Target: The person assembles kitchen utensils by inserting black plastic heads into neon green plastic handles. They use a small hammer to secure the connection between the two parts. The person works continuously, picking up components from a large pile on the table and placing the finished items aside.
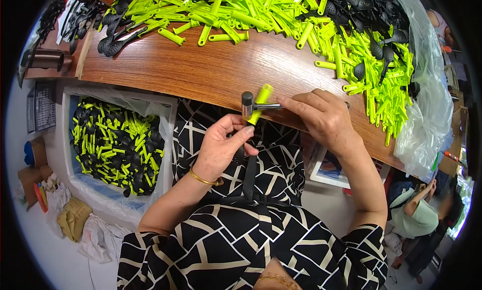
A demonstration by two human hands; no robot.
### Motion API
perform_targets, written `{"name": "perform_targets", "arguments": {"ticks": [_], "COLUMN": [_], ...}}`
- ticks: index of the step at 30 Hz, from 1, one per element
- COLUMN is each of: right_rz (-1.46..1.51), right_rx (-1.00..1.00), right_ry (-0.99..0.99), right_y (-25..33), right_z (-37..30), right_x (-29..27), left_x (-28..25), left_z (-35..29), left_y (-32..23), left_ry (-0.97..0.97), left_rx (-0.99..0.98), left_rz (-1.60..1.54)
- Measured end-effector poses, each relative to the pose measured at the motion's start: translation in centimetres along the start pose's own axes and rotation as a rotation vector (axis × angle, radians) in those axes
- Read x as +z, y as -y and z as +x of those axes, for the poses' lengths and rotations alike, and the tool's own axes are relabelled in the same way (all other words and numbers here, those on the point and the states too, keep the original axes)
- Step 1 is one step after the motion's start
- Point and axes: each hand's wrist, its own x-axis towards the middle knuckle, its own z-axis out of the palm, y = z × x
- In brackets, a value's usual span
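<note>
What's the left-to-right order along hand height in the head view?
White bin of assembled green-and-black utensils → left hand → small hammer → right hand → clear plastic bag.

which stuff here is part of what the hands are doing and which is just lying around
In use:
- left hand holding a lime green handle
- right hand holding a small hammer
- pile of green handles
- bin of assembled pieces

Lying about:
- brown cylinder
- bags on the floor

Small hammer [249, 105] between the right hand's fingers [296, 105], polished metal shaft, matt dark head, handle [260, 100] by left fingertips [247, 131], smooth neon-green plastic, tabletop [201, 69] beyond fingers, glossy grained wood
</note>
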Motion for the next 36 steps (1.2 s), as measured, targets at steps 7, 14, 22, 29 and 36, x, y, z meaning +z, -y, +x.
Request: {"name": "perform_targets", "arguments": {"ticks": [7,14,22,29,36], "right_rz": [0.265,0.138,-0.065,-0.159,-0.314], "right_rx": [0.292,0.313,0.436,0.305,0.243], "right_ry": [-0.079,-0.068,-0.025,-0.187,-0.087], "right_y": [-1.7,-2.1,-5.7,-9.4,-12.8], "right_z": [-1.8,-3.6,-5.1,-0.3,4.1], "right_x": [1.2,0.0,-2.9,-1.6,2.1], "left_x": [0.4,0.1,-9.4,-35.5,-31.8], "left_z": [-0.3,-0.2,-2.7,-8.4,-4.9], "left_y": [0.8,-1.3,0.6,7.6,1.9], "left_ry": [-0.002,0.028,-0.369,-1.005,-1.024], "left_rx": [0.071,-0.004,0.446,-0.08,0.465], "left_rz": [0.037,0.097,0.539,1.366,1.114]}}
